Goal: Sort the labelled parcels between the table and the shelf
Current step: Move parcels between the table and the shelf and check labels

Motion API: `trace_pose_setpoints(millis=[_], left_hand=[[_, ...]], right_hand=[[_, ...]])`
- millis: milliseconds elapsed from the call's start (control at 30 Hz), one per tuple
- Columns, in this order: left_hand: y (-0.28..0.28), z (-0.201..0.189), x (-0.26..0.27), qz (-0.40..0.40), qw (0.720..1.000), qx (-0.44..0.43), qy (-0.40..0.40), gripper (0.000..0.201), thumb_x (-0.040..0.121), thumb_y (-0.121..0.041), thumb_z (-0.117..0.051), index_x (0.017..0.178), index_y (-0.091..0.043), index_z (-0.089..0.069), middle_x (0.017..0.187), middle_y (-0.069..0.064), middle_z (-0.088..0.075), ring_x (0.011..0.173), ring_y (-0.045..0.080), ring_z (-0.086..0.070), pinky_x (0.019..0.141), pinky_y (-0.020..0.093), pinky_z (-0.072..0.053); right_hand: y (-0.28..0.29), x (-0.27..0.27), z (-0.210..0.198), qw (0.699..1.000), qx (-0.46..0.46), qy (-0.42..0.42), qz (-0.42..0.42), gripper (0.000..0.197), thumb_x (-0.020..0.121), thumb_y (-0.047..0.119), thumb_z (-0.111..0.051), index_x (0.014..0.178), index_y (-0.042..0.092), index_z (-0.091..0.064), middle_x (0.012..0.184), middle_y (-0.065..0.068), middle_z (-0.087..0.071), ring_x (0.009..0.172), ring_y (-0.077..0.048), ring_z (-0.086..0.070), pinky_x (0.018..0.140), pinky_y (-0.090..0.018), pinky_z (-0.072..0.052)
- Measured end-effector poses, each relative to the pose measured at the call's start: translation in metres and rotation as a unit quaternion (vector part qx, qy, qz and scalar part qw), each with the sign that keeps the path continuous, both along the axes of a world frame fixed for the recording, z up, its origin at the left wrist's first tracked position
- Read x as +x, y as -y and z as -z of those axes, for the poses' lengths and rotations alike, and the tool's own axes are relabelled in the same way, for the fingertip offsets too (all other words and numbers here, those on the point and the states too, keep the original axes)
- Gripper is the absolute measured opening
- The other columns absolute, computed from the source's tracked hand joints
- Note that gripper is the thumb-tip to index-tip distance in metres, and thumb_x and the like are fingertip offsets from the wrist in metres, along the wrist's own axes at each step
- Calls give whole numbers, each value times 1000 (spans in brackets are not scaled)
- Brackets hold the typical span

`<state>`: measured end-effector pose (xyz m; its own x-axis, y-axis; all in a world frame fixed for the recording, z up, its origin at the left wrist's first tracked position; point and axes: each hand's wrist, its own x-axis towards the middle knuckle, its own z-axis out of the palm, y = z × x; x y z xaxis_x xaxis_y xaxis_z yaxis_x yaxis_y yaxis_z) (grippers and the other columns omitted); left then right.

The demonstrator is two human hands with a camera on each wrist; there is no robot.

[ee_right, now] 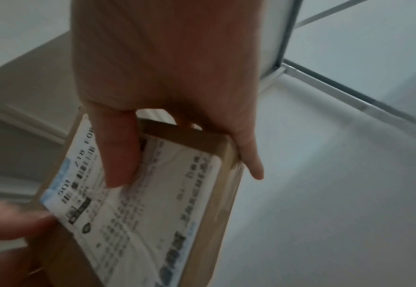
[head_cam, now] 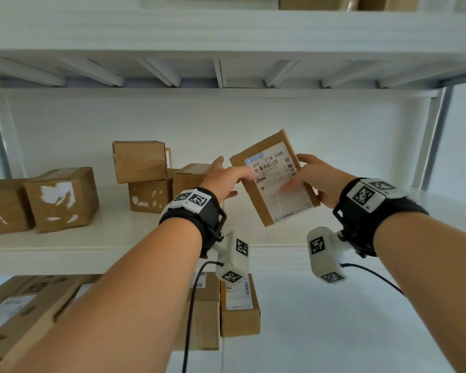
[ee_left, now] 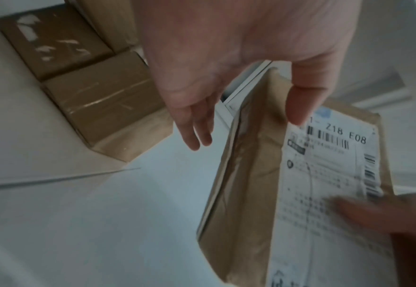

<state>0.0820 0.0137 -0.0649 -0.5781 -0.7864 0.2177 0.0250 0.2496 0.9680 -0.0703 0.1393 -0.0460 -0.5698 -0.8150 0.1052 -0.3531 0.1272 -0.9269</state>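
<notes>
A flat brown parcel [head_cam: 275, 181] with a white label reading "Z18 E08" hangs tilted above the white middle shelf [head_cam: 113, 238]. My right hand [head_cam: 311, 179] grips its right edge, thumb [ee_right: 118, 155] on the label and fingers behind the parcel [ee_right: 177, 223]. My left hand [head_cam: 226, 179] is at its left edge. Only the left thumb [ee_left: 302, 104] touches the parcel [ee_left: 312, 194]. The other left fingers [ee_left: 194, 134] hang loose, apart from the parcel's side.
Several brown boxes stand on the left of the middle shelf: a torn-label box [head_cam: 61, 199], and a stack [head_cam: 140, 161] close behind my left hand. Bare shelf [head_cam: 374, 230] lies to the right, up to the upright [head_cam: 436, 135]. More parcels [head_cam: 240, 305] sit below.
</notes>
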Motion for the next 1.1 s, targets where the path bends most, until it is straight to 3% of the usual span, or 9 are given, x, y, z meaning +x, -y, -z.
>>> trace_pose_setpoints(millis=[100, 167, 333, 500, 633, 733, 867, 967, 1100], left_hand=[[-7, 2, -8, 46, 999, 13, -10, 109, 49, -36, -75, 149, -19, -34, 124, 3, -66, 117, 21, -59, 97, 43, -49], [-16, 4, -14, 80, 997, 10, -9, 87, 59, -38, -74, 140, -20, -46, 116, 3, -69, 113, 22, -62, 101, 47, -47], [-31, 9, -28, 123, 992, -6, -24, 63, 71, -38, -67, 130, -18, -56, 98, 0, -71, 89, 16, -66, 70, 30, -51], [-54, 17, -58, 195, 981, -16, -14, 28, 93, -19, -57, 121, -16, -61, 94, -1, -72, 77, 10, -69, 60, 20, -53], [-75, 28, -81, 243, 970, -13, -26, 37, 91, -19, -59, 127, -10, -61, 107, 7, -73, 86, 16, -72, 70, 27, -58], [-105, 40, -108, 279, 960, 3, -38, 63, 70, -29, -67, 129, -11, -58, 111, 8, -73, 97, 22, -72, 83, 36, -58], [-147, 46, -132, 321, 946, 21, -39, 75, 65, -28, -70, 135, -13, -49, 112, 6, -71, 91, 16, -70, 70, 28, -55], [-173, 56, -153, 349, 936, 36, -17, 61, 83, -11, -68, 139, -11, -43, 113, 7, -68, 87, 15, -68, 66, 25, -53], [-212, 75, -184, 372, 927, 44, 14, 62, 84, 5, -62, 140, -7, -39, 104, 6, -66, 80, 15, -66, 56, 21, -54]], right_hand=[[-7, -5, 6, 998, -13, 49, -43, 74, 70, -5, -71, 137, 18, -48, 118, -7, -71, 113, -35, -63, 95, -57, -50], [-14, -6, 10, 995, -21, 69, -71, 63, 74, -5, -68, 132, 16, -55, 117, -8, -72, 112, -36, -64, 95, -58, -50], [-31, -12, 24, 992, -37, 98, -76, 53, 80, 3, -71, 129, 18, -58, 120, -6, -70, 115, -31, -63, 99, -56, -48], [-70, -24, 39, 989, -96, 113, 4, 39, 91, 18, -65, 130, 17, -57, 124, -10, -68, 114, -28, -65, 91, -42, -54], [-105, -32, 47, 986, -115, 117, 41, 36, 91, 15, -64, 126, 15, -57, 125, -13, -66, 108, -26, -66, 82, -34, -55], [-146, -43, 59, 977, -142, 133, 90, 49, 80, 19, -70, 127, 12, -57, 129, -15, -64, 113, -29, -65, 94, -40, -54], [-195, -55, 66, 964, -167, 145, 150, 67, 71, 18, -68, 135, 9, -54, 134, -20, -60, 123, -39, -58, 107, -53, -43], [-231, -63, 73, 962, -149, 138, 182, 66, 69, 14, -65, 134, 8, -54, 133, -20, -60, 121, -38, -60, 105, -50, -47], [-275, -79, 89, 966, -106, 132, 194, 47, 75, 1, -57, 122, 6, -59, 129, -18, -63, 111, -33, -66, 93, -40, -56]])
